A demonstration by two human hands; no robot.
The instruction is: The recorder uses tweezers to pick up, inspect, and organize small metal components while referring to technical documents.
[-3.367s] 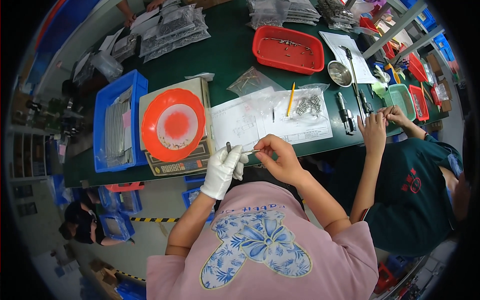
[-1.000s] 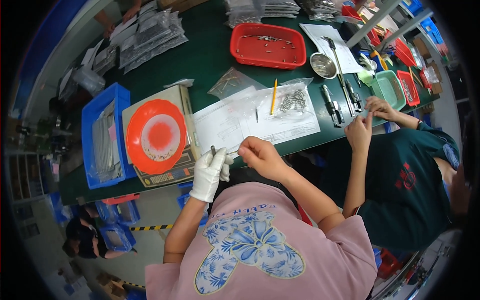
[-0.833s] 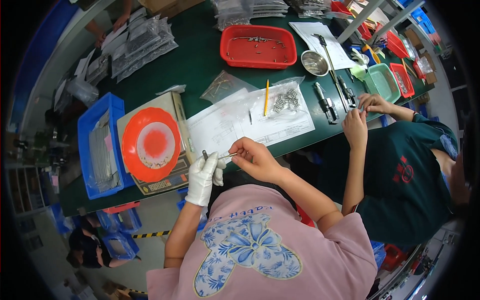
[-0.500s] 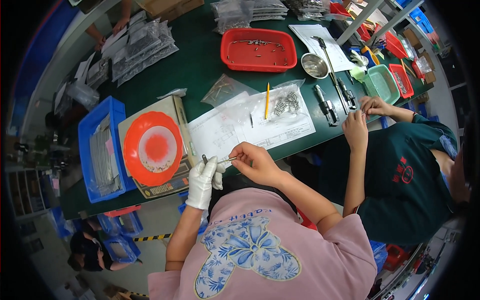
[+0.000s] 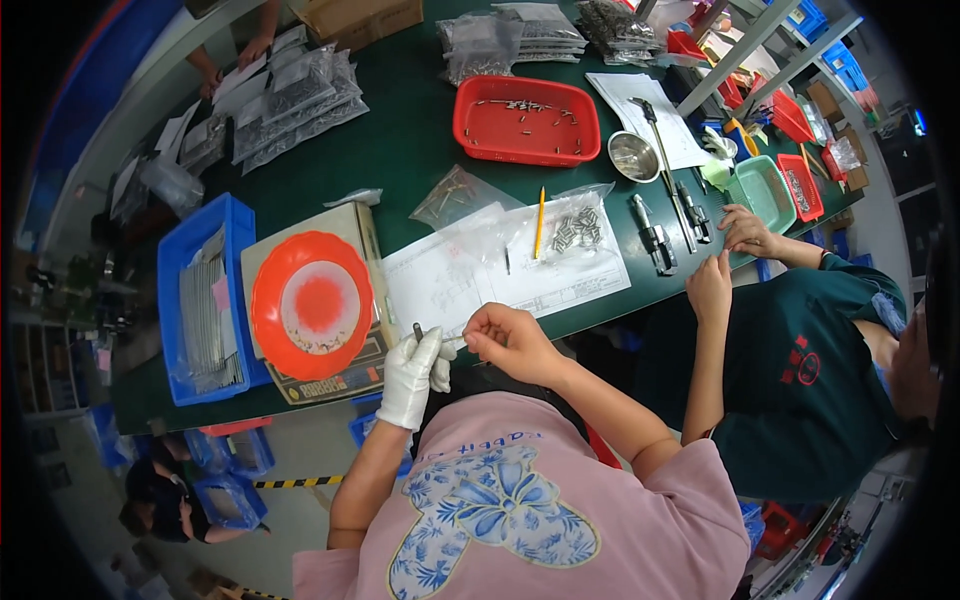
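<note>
My left hand (image 5: pixel 408 380) wears a white glove and is closed round a small dark metal pin (image 5: pixel 417 331), whose end sticks up past the fingers. Just to its right, my bare right hand (image 5: pixel 512 342) is pinched; what sits between its fingertips is too small to make out. Both hands are at the table's near edge, in front of printed drawing sheets (image 5: pixel 425 280). On the sheets lie a yellow pencil (image 5: pixel 540 222), a short dark pin (image 5: pixel 507 261) and a clear bag of small metal pins (image 5: pixel 576 230).
Left stands a carton (image 5: pixel 362 240) bearing an orange dish (image 5: pixel 268 315), beside a blue tray (image 5: pixel 240 222). Behind are a red basin (image 5: pixel 465 140), a steel bowl (image 5: pixel 633 157) and bagged parts (image 5: pixel 310 105). Gauges (image 5: pixel 653 237) lie near a co-worker (image 5: pixel 790 350) on the right.
My right hand has drawn slightly down and away from the left hand. The slim rod that ran between them no longer shows. The co-worker's hands have moved apart.
</note>
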